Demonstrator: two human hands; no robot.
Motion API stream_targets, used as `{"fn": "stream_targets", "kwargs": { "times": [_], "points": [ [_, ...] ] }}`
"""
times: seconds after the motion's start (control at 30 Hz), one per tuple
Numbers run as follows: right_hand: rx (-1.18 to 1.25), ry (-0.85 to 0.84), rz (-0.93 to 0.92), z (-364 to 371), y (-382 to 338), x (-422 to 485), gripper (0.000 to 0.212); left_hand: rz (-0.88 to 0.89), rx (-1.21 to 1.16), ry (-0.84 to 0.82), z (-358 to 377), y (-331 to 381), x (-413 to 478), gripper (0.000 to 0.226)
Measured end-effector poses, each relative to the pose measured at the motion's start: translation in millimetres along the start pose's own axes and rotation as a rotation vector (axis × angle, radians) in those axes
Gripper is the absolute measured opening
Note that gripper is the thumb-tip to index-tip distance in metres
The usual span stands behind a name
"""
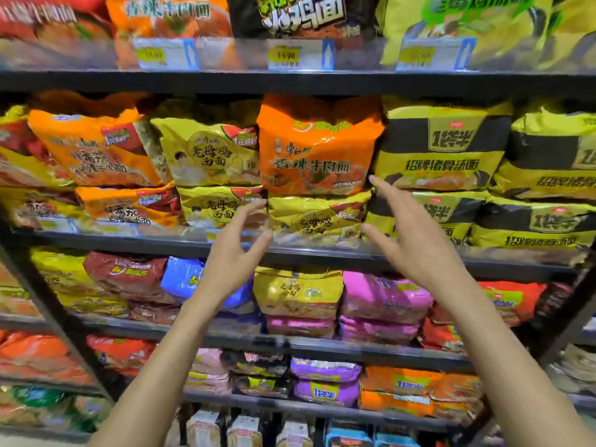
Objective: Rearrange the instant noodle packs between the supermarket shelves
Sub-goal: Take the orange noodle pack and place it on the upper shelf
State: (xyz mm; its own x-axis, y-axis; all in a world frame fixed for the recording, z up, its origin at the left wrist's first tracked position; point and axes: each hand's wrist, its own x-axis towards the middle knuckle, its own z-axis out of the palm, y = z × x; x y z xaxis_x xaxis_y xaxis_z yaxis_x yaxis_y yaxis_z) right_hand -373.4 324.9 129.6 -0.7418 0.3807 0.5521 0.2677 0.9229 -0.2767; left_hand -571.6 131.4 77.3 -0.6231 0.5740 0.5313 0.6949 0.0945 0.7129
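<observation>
An orange noodle multipack (317, 146) stands on top of a yellow noodle pack (317, 219) in the middle of the second shelf (322, 253). My left hand (237, 250) is raised just left of the yellow pack, fingers spread and holding nothing. On the other side, my right hand (409, 233) is lifted with straight fingers, its fingertip near the orange pack's lower right corner. Neither hand grips a pack.
Yellow-and-black packs (442, 150) fill the shelf to the right, yellow (209, 153) and orange packs (93, 150) to the left. The top shelf carries price tags (296, 54). Lower shelves hold pink (383, 296), blue (183, 279) and purple packs (325, 382).
</observation>
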Motion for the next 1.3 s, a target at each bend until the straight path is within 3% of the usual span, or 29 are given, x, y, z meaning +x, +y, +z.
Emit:
{"fn": "stream_targets", "kwargs": {
  "times": [0.13,0.53,0.8,1.07,1.3],
  "points": [
    [0.032,0.156,0.101,14,7,49,0.076,0.169,0.074,0.113,4,-5,59,0.068],
    [0.216,0.252,0.126,60,-3,98,0.101,0.349,-0.014,0.120,21,-21,121,0.104],
    [0.185,0.322,0.052,71,12,115,0.116,0.381,0.018,0.129,30,-13,135,0.105],
    [0.325,0.461,-0.071,75,6,97,0.116,0.429,-0.169,0.214,29,-8,122,0.101],
    [0.349,0.432,-0.100,72,0,84,0.112,0.404,-0.194,0.187,17,-7,105,0.098]
  ]
}}
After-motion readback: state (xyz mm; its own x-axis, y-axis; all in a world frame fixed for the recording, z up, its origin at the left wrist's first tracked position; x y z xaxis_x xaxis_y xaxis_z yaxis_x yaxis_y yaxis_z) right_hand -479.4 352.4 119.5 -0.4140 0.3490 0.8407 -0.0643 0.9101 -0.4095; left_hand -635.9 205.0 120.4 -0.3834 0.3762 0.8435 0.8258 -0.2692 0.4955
